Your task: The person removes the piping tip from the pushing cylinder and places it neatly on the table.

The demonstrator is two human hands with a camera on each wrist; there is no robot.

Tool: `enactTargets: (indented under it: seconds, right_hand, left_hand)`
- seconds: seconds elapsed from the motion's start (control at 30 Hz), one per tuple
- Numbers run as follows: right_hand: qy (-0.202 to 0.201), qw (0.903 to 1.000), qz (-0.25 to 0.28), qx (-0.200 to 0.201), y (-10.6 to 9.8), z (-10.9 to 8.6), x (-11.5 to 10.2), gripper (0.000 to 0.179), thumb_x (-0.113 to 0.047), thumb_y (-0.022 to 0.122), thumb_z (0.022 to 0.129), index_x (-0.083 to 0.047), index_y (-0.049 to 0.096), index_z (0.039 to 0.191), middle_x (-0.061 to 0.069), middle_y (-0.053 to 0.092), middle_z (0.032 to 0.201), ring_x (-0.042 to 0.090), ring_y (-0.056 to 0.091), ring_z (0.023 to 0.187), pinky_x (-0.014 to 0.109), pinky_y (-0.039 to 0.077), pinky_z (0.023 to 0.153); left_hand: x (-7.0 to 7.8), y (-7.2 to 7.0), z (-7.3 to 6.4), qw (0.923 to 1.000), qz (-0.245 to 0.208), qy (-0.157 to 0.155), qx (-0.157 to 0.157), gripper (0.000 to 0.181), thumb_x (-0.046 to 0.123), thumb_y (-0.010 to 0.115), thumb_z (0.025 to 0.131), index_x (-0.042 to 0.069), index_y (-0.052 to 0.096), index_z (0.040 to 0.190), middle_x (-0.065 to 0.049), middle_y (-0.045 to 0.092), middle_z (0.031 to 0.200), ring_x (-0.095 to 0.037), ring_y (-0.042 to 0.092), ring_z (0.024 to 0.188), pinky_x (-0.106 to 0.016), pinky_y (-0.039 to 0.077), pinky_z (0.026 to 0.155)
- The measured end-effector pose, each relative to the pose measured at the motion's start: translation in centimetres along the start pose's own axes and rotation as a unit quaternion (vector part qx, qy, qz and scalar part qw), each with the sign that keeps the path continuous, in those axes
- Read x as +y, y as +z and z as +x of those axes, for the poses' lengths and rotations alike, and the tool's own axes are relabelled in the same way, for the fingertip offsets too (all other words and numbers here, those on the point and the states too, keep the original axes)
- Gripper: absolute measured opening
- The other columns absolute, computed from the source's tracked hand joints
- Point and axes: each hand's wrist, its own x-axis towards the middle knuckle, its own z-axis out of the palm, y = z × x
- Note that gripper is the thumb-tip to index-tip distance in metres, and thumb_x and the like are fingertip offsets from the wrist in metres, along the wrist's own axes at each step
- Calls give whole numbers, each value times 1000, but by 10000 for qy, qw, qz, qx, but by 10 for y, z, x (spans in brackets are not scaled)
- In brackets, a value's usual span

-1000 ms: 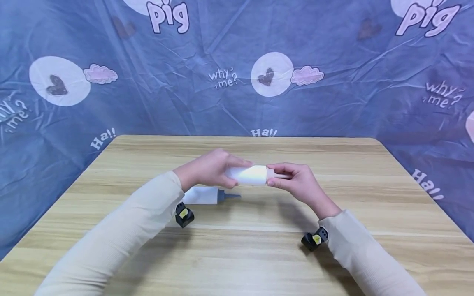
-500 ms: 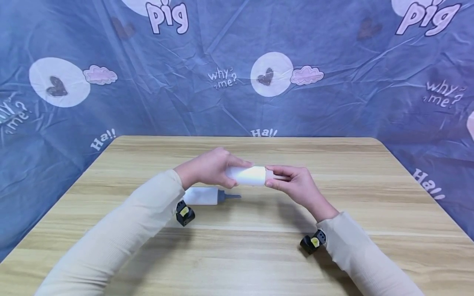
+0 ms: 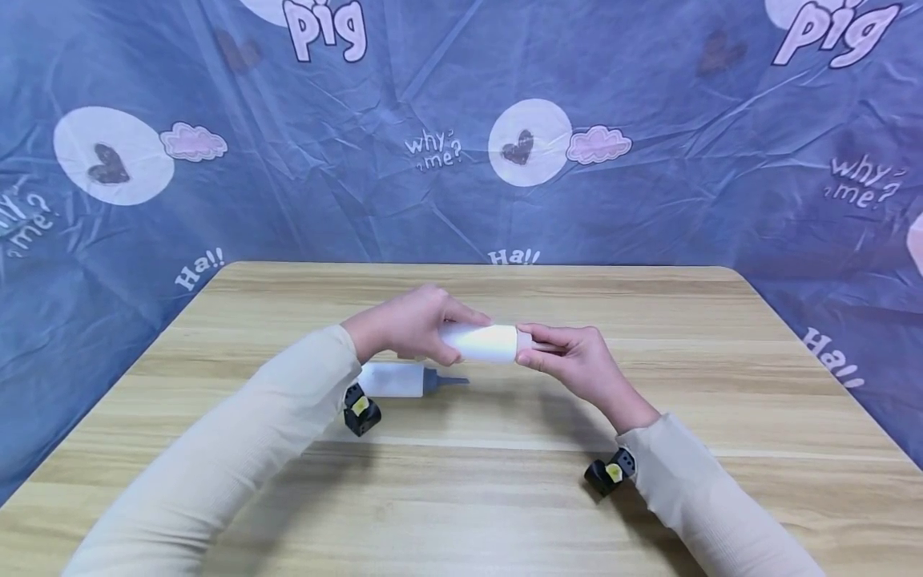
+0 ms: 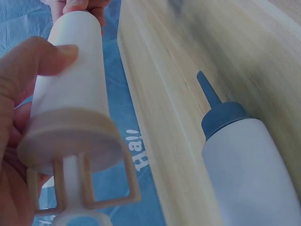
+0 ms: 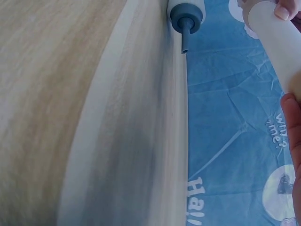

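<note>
A white syringe-like tube (image 3: 485,343) lies level in the air above the table, held between both hands. My left hand (image 3: 414,324) grips its barrel, thumb along the side. In the left wrist view, a beige end cap (image 4: 70,136) with square finger loops and a white plunger shows near that hand. My right hand (image 3: 584,357) pinches the pale collar (image 3: 524,343) at the other end, and a thin tip runs between its fingers. Below the left hand, a white squeeze bottle (image 3: 392,380) with a blue-grey nozzle (image 4: 225,113) lies on the table, touched by neither hand.
The wood-grain table (image 3: 469,497) reaches back to a blue printed cloth (image 3: 461,208). A black wrist camera (image 3: 360,410) hangs under the left sleeve, and another camera (image 3: 609,473) under the right.
Both hands keep their hold on the syringe-like tube and barely move. A small beige part of it now shows beneath the left hand. The squeeze bottle stays where it was.
</note>
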Motion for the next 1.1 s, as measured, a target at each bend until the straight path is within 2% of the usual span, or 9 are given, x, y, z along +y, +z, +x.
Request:
enactTargets:
  seconds: [0.5, 0.7, 0.83, 0.97, 1.1]
  right_hand:
    - [-514, 9986, -80, -112, -1, 0, -3, 40, 3, 72, 73, 12, 61, 111, 29, 63, 104, 3, 67, 83, 27, 55, 66]
    - [-188, 9996, -199, -103, 1, -1, -3, 43, 1, 75, 71, 9, 62, 112, 27, 64, 106, 9, 68, 85, 27, 55, 68]
    - [-61, 9990, -430, -93, -1, -2, -3, 49, -3, 77, 71, 7, 61, 116, 23, 64, 111, 14, 67, 92, 30, 55, 73]
    - [102, 9985, -537, -27, -4, -2, -4, 52, -7, 77, 72, 3, 60, 119, 19, 62, 117, 11, 64, 98, 28, 53, 79]
    - [377, 9988, -304, -65, -6, -2, -5, 50, -10, 75, 76, 3, 58, 122, 20, 61, 119, 12, 64, 98, 26, 54, 77]
  left_hand:
    - [-6, 0, -1, 9976, -576, -311, -225, 55, 13, 75, 69, 12, 62, 122, -5, 68, 110, -9, 62, 76, -23, 51, 68]
    - [-5, 0, -2, 9981, -517, -277, -198, 55, 12, 75, 69, 11, 62, 122, -5, 67, 112, -9, 63, 78, -22, 51, 69]
    - [-3, 2, -2, 9995, -257, -169, -103, 54, 13, 75, 69, 11, 62, 121, -5, 68, 109, -9, 62, 76, -22, 51, 69]
    - [-2, 3, -3, 9999, 62, -7, 80, 54, 14, 75, 69, 10, 63, 121, -7, 69, 106, -10, 61, 74, -22, 50, 67]
    - [-1, 5, -3, 9991, 305, 105, 259, 54, 16, 75, 69, 10, 62, 121, -6, 69, 108, -11, 61, 73, -22, 49, 65]
